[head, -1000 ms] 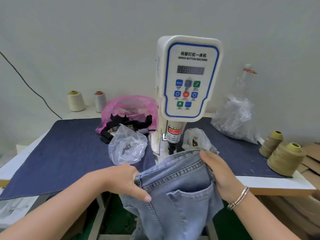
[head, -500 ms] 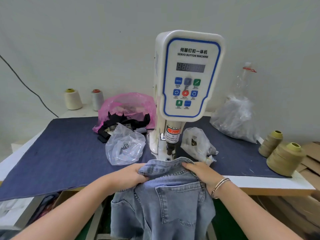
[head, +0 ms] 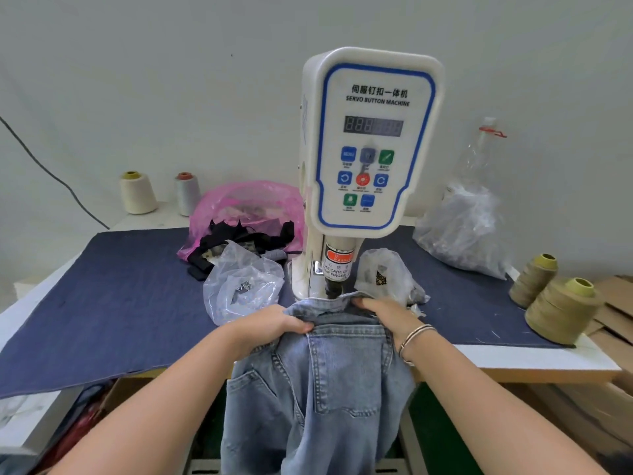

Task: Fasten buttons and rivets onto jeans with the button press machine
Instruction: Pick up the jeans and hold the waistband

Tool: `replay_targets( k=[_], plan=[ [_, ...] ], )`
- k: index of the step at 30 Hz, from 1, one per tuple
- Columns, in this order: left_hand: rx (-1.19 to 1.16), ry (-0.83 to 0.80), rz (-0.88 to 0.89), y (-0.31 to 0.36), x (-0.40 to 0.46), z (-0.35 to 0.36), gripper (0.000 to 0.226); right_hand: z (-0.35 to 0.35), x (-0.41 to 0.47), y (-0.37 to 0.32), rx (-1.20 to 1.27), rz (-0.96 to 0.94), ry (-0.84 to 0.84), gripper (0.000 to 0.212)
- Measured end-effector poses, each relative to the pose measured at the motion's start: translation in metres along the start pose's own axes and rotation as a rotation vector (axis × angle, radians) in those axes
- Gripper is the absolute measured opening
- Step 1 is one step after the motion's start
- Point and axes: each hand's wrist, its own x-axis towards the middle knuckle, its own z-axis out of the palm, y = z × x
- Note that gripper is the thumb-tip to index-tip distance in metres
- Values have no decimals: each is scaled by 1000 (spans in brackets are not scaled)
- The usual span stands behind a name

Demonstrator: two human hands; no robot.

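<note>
Denim jeans (head: 329, 382) are gripped at the waistband by the left hand (head: 270, 325) at 9 o'clock and the right hand (head: 385, 315) at 3 o'clock, beneath the press (head: 370, 149).

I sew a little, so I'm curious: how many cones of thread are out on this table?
4. A cream cone and a silvery cone stand at the back left; two olive cones lie tilted at the right edge. Others may be hidden.

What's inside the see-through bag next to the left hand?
The clear bag holds a few small dark metal bits, likely rivets or buttons. Crinkled plastic blurs them, so their shape and number stay unclear. The left hand grips the jeans.
</note>
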Motion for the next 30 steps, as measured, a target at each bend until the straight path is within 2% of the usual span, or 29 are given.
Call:
replay_targets(
  k=[3, 8, 12, 16, 19, 22, 26, 30],
  plan=[
    [-75, -34, -49, 4, 1, -3, 40, 3, 3, -1, 67, 23, 45, 16],
    [-73, -98, -89, 2, 5, -5, 18, 8, 1, 4, -12, 10, 53, 17],
    [-63, -164, -48, -1, 7, -7, 23, 6, 2, 5, -11, 9, 44, 19],
    [-55, -205, 68, -6, 2, -7, 27, 8, 0, 4, -126, 10, 44, 23],
    [-12, -237, 83, -7, 0, -8, 28, 9, -2, 2, -161, 1, 26, 27],
    [68, -246, 91, -7, 0, -9, 36, 8, -3, 4, -246, -48, 21, 17],
    [115, -260, 94, -6, -3, -8, 26, 3, -3, 6, -215, -46, 26, 19],
    [247, -284, 137, -8, -3, -6, 16, 1, -6, 4, -161, 27, -51, 14]
  ],
)
